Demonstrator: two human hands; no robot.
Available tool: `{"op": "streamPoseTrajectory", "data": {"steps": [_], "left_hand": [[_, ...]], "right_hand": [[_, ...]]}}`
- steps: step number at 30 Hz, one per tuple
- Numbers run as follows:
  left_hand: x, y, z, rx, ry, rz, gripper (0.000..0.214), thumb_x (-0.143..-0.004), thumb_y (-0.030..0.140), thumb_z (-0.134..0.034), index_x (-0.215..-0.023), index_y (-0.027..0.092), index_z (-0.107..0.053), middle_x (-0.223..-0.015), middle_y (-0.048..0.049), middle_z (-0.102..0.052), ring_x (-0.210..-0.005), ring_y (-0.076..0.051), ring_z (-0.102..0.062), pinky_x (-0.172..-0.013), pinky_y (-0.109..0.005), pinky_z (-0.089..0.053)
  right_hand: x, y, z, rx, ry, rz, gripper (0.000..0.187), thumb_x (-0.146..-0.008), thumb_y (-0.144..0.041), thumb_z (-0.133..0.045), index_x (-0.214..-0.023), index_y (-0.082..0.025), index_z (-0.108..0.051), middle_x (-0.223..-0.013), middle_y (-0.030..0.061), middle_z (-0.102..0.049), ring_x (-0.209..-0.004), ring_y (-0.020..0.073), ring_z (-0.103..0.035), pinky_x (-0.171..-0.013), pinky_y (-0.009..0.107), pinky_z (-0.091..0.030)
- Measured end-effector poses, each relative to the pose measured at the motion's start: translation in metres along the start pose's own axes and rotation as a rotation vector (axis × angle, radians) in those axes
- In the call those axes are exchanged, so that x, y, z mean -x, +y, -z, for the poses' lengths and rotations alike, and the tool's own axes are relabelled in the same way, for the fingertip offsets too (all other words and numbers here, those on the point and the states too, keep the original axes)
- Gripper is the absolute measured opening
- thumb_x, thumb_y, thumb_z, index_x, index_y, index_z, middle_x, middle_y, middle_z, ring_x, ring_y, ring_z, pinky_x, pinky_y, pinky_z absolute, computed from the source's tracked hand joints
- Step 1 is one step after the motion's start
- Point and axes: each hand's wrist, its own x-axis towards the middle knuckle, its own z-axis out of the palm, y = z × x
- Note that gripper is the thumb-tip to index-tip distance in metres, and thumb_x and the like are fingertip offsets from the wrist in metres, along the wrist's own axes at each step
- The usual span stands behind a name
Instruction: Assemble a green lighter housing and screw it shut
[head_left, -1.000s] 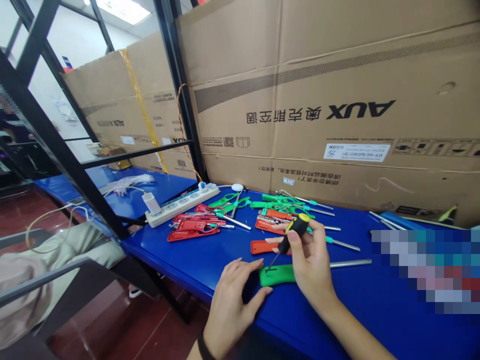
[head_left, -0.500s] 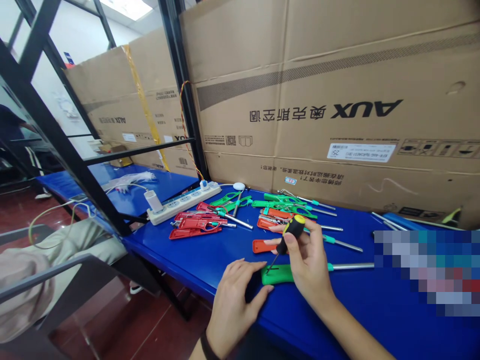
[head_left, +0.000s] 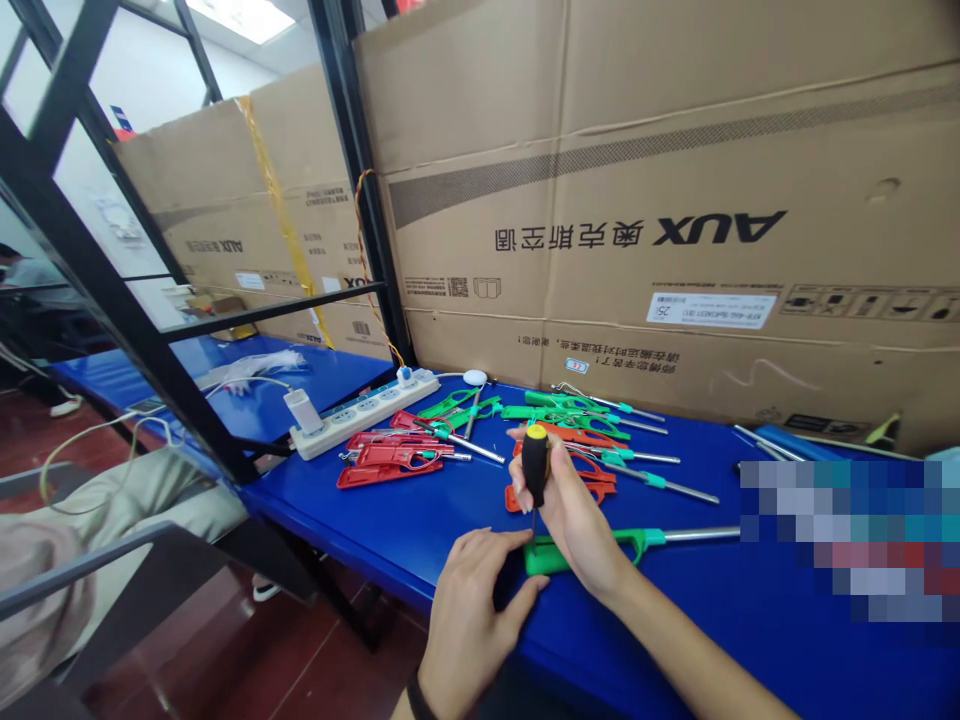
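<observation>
My right hand (head_left: 574, 510) is closed around the black handle of a screwdriver (head_left: 535, 470) with a yellow top. It stands nearly upright, its shaft reaching down to the butt of a green long-necked gas lighter (head_left: 546, 558). The lighter lies flat on the blue table, metal tube to the right; my right hand covers part of its body. Thumb and index finger of my left hand (head_left: 480, 595) pinch the lighter's butt end from the left. Orange lighter parts (head_left: 600, 487) lie just behind my right hand.
Red lighter shells (head_left: 394, 460) and green lighter parts (head_left: 574, 412) lie farther back. A white power strip (head_left: 364, 412) stands at the back left, beside a black metal frame (head_left: 358, 200). Cardboard (head_left: 600, 180) walls the rear edge. A seated person's legs (head_left: 172, 520) are at left.
My right hand has shifted left and tipped the screwdriver from a slant to nearly upright over the lighter's butt. My left hand has stayed at the lighter's end. The view has shifted slightly.
</observation>
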Motion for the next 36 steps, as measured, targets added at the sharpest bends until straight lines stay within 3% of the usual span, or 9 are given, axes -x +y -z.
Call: {"op": "streamPoseTrajectory", "data": {"steps": [6,10,16,20,23,26,31,33,36], "left_hand": [[0.002,0.0,0.0,0.011,-0.003,-0.007,0.029,-0.079,0.028,-0.067,-0.107,0.025,-0.06,-0.099,-0.0038,-0.069,-0.093,-0.025,-0.064,-0.087,-0.043,-0.049],[0.001,0.001,0.001,0.014,-0.011,0.006,0.028,-0.079,0.028,-0.068,-0.106,0.025,-0.06,-0.099,-0.0032,-0.069,-0.093,-0.025,-0.063,-0.088,-0.044,-0.048],[0.0,0.0,0.002,0.036,-0.028,0.013,0.03,-0.078,0.026,-0.069,-0.107,0.025,-0.06,-0.1,-0.0022,-0.069,-0.093,-0.023,-0.063,-0.089,-0.042,-0.047],[0.001,0.0,0.002,0.042,-0.022,0.021,0.03,-0.078,0.026,-0.069,-0.107,0.025,-0.06,-0.102,-0.0025,-0.069,-0.094,-0.023,-0.062,-0.089,-0.042,-0.046],[-0.001,0.002,0.003,0.055,-0.032,0.041,0.03,-0.077,0.025,-0.069,-0.106,0.025,-0.061,-0.1,-0.0023,-0.068,-0.093,-0.023,-0.062,-0.087,-0.041,-0.046],[-0.002,0.003,0.004,0.063,-0.034,0.052,0.028,-0.076,0.023,-0.07,-0.103,0.025,-0.061,-0.098,-0.0012,-0.068,-0.092,-0.023,-0.061,-0.086,-0.041,-0.045],[-0.001,0.004,0.003,0.057,-0.015,0.051,0.028,-0.076,0.024,-0.071,-0.102,0.025,-0.06,-0.099,-0.0008,-0.069,-0.094,-0.024,-0.06,-0.089,-0.042,-0.043],[-0.001,0.003,0.003,0.066,-0.023,0.057,0.028,-0.076,0.024,-0.071,-0.102,0.025,-0.06,-0.099,-0.001,-0.069,-0.094,-0.024,-0.06,-0.089,-0.042,-0.042],[-0.002,0.004,0.004,0.08,-0.036,0.066,0.028,-0.076,0.024,-0.071,-0.102,0.025,-0.061,-0.097,-0.0011,-0.069,-0.093,-0.023,-0.06,-0.087,-0.041,-0.043]], "right_hand": [[-0.006,-0.005,-0.001,-0.008,0.021,0.036,0.032,-0.079,-0.045,-0.063,-0.094,-0.028,-0.04,-0.081,-0.0045,-0.053,-0.056,0.01,-0.047,-0.056,0.024,-0.042],[-0.004,-0.008,-0.005,0.029,0.029,0.021,0.029,-0.09,-0.052,-0.04,-0.091,-0.024,-0.049,-0.08,-0.0003,-0.053,-0.062,0.0119,-0.048,-0.056,0.025,-0.042],[0.001,-0.015,-0.006,-0.026,0.071,0.112,0.02,-0.084,-0.037,-0.059,-0.091,-0.027,-0.043,-0.085,-0.0047,-0.05,-0.051,0.0066,-0.042,-0.049,0.022,-0.038],[0.004,-0.017,-0.004,0.021,0.034,0.07,0.028,-0.094,-0.047,-0.036,-0.093,-0.023,-0.051,-0.069,-0.0026,-0.049,-0.058,0.012,-0.047,-0.055,0.026,-0.04],[0.007,-0.016,-0.005,0.089,0.052,0.163,0.015,-0.089,-0.039,-0.051,-0.089,-0.024,-0.048,-0.078,-0.0022,-0.054,-0.06,0.0109,-0.05,-0.058,0.026,-0.041],[0.01,-0.013,-0.007,0.061,0.097,0.189,0.019,-0.085,-0.034,-0.06,-0.086,-0.026,-0.043,-0.082,-0.0043,-0.05,-0.051,0.007,-0.042,-0.049,0.023,-0.035],[0.011,-0.013,-0.006,0.094,-0.007,0.095,0.034,-0.095,-0.048,-0.031,-0.091,-0.023,-0.054,-0.082,0.0014,-0.051,-0.063,0.0123,-0.047,-0.058,0.027,-0.04],[0.009,-0.013,-0.005,0.121,0.026,0.151,0.023,-0.092,-0.044,-0.042,-0.087,-0.023,-0.052,-0.092,0.0023,-0.055,-0.065,0.0118,-0.05,-0.065,0.028,-0.044],[0.006,-0.011,-0.007,0.025,0.096,0.214,0.021,-0.084,-0.034,-0.061,-0.085,-0.026,-0.041,-0.089,-0.003,-0.056,-0.051,0.007,-0.046,-0.052,0.024,-0.041]]}}
